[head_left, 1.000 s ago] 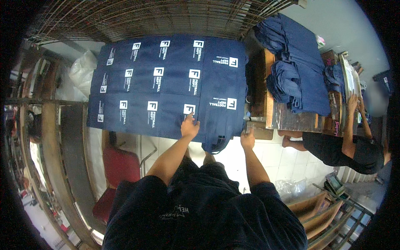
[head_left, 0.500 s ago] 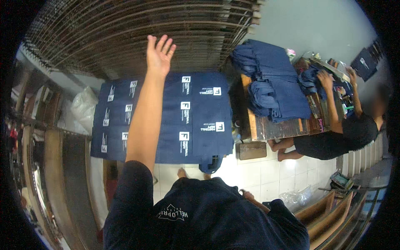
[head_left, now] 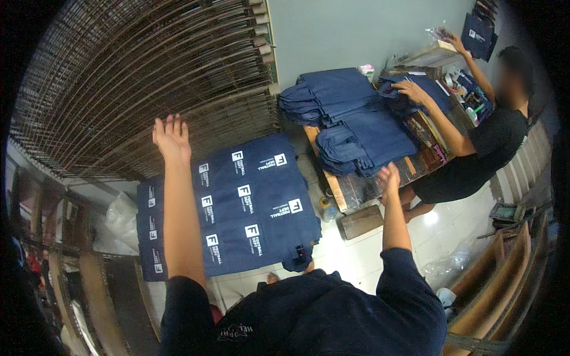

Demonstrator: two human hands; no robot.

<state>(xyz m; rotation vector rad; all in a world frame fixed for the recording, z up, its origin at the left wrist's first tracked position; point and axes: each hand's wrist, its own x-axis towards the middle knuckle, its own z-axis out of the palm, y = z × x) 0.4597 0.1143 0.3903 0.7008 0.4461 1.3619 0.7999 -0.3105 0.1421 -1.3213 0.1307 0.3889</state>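
My left hand [head_left: 172, 139] is raised in front of the wire rack, its fingers apart with nothing in them. Below it, several navy tote bags [head_left: 228, 178] with white prints lie overlapping in rows. My right hand [head_left: 389, 178] reaches out by the near edge of a wooden table [head_left: 356, 193], fingers stretched and holding nothing visible. Just beyond it lies a stack of folded navy tote bags [head_left: 380, 133], with another stack [head_left: 335, 86] behind. Whether my right fingers touch the bags I cannot tell.
A tall drying rack of wire shelves [head_left: 148, 65] stands at the far left. At the right, a co-worker [head_left: 475, 154] reaches over the table. A wooden box [head_left: 361, 222] sits on the tiled floor, and wooden frames [head_left: 493, 279] lean at the lower right.
My right hand has come up from beside my body toward the table. The view has turned right, and the co-worker's nearer hand now rests closer to the navy bags.
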